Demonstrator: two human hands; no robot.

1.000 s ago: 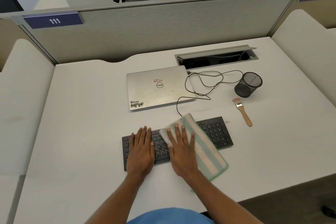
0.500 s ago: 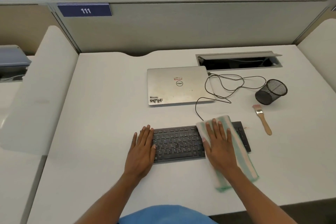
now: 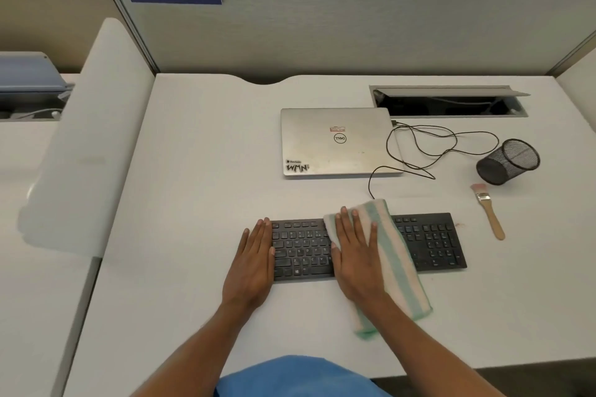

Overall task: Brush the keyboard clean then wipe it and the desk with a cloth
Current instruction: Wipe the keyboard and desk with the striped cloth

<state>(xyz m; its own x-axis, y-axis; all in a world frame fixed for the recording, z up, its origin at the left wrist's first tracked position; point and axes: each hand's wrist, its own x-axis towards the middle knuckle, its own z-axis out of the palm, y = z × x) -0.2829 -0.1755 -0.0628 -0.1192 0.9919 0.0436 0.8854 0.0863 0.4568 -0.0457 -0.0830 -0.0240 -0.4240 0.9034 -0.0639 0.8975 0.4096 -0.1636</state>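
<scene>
1. Desk point(image 3: 193, 203): the white top carried the keyboard near its front edge. The cloth was not working on the bare surface, so the desk wipe was judged outstanding.
2. Keyboard point(image 3: 429, 242): it lay flat in front of a closed laptop point(image 3: 338, 142). Its middle was under the cloth, while the left keys and number pad were exposed. The wipe was judged in progress and partly done at most.
3. Cloth point(image 3: 396, 264): striped and folded, it lay diagonally across the keyboard, with its near end on the desk.
4. Hands: the right hand point(image 3: 358, 258) pressed flat on the cloth, fingers straight. The left hand point(image 3: 251, 264) lay flat on the keyboard's left end, apparently steadying it. Neither gripped anything.
5. Brush point(image 3: 488, 209): it lay on the desk right of the keyboard, apart from both hands. Brushing was judged finished.
</scene>
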